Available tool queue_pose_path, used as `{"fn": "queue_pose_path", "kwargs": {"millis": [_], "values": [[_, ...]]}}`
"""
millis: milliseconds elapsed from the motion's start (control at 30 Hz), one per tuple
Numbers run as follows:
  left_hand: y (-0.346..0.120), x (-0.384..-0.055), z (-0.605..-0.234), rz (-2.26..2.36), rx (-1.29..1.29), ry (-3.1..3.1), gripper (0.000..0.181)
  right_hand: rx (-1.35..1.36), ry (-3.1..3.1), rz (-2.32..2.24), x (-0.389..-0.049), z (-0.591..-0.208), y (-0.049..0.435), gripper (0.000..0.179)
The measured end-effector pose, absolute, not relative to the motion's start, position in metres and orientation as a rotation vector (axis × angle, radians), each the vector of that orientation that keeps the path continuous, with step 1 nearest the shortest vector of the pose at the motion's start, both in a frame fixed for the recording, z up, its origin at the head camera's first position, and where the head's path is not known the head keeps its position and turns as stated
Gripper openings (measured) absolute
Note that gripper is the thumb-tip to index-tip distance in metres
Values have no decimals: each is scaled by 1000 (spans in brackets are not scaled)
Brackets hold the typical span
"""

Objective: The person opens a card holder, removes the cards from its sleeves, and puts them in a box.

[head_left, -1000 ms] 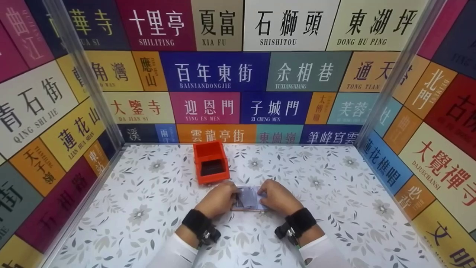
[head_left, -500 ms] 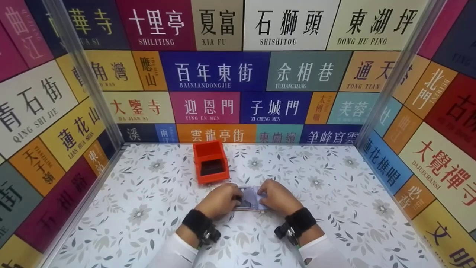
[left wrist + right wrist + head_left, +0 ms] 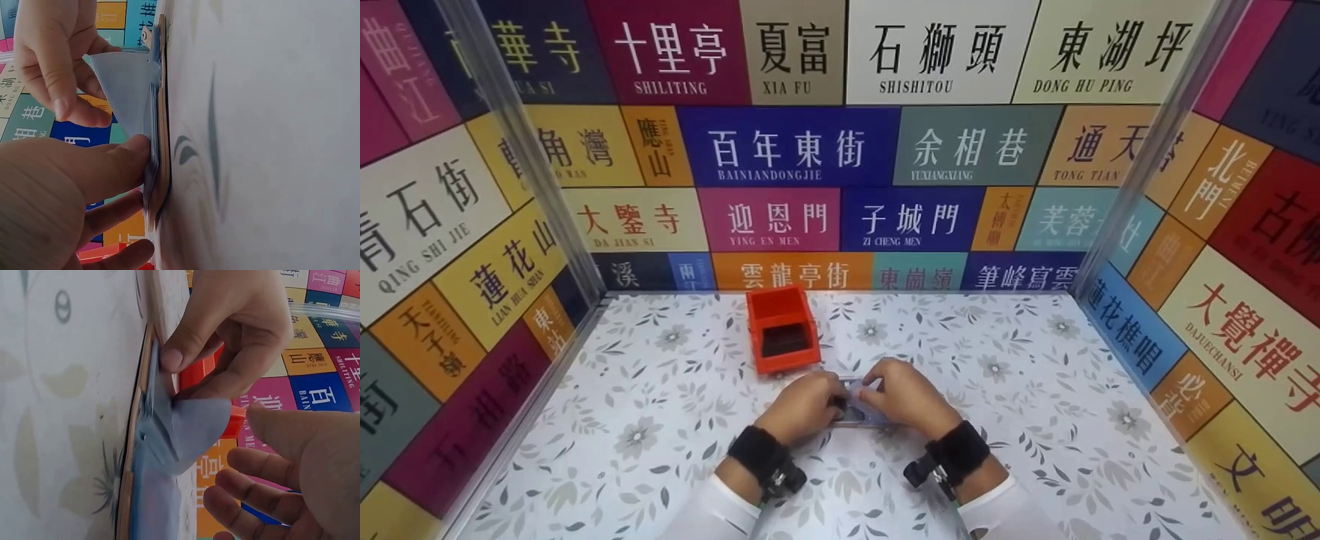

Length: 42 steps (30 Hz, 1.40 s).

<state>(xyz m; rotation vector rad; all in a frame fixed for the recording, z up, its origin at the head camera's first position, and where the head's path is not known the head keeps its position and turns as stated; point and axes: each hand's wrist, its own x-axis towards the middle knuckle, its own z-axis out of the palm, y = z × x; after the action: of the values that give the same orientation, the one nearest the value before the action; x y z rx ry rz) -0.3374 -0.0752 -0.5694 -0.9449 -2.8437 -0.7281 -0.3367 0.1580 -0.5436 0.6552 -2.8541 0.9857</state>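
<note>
So, there's a thin stack of clear bluish sheets [image 3: 194, 430] on a tan-edged board [image 3: 163, 112], lying flat on the white flowery bench [image 3: 997, 450], right between the person's hands. The left hand [image 3: 802, 405] is at its left end, thumb on the sheets and fingers curled in by the edge, so that grip is pinching the sheets. One sheet sticks up off the board as a bent flap. The right hand [image 3: 904, 397] is right by that flap, grip loose and fingers spread; can't tell if a fingertip is actually touching it. Just past the left hand sits a red bin [image 3: 789, 363] with something dark [image 3: 786, 340] inside. Both wrists have black straps [image 3: 960, 450] with small cameras, and the walls are all colourful place-name signs [image 3: 791, 146].
</note>
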Motion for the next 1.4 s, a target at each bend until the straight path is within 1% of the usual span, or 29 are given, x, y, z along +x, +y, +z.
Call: {"fn": "queue_pose_path", "kwargs": {"millis": [167,267,500,600,733,833,967,1067,1167,1400], "values": [[-74,-336,-568,-720,-942,-2816,20,778,-2812,952,-328,-538,148,33],[-75,-335,-569,-737,-948,-2797,17,775,-2826,900,-325,-540,145,38],[-74,-335,-569,-732,-944,-2793,21,731,-2888,920,-324,-544,144,37],[-74,-336,-570,-734,-950,-2789,20,733,-2896,912,-325,-546,145,38],[-74,-336,-571,-737,-959,-2787,19,736,-2905,860,-325,-547,146,36],[-74,-336,-571,-738,-951,-2796,19,710,-2917,826,-326,-546,146,31],[-74,-336,-570,-750,-906,-2825,19,618,-2925,792,-328,-544,148,19],[-73,-336,-570,-740,-876,-2849,21,531,-2895,790,-333,-544,151,15],[-73,-337,-570,-710,-872,-2862,21,451,-2842,820,-339,-546,157,22],[-72,-336,-570,-683,-884,-2879,16,290,-2902,844,-349,-558,174,52]]}}
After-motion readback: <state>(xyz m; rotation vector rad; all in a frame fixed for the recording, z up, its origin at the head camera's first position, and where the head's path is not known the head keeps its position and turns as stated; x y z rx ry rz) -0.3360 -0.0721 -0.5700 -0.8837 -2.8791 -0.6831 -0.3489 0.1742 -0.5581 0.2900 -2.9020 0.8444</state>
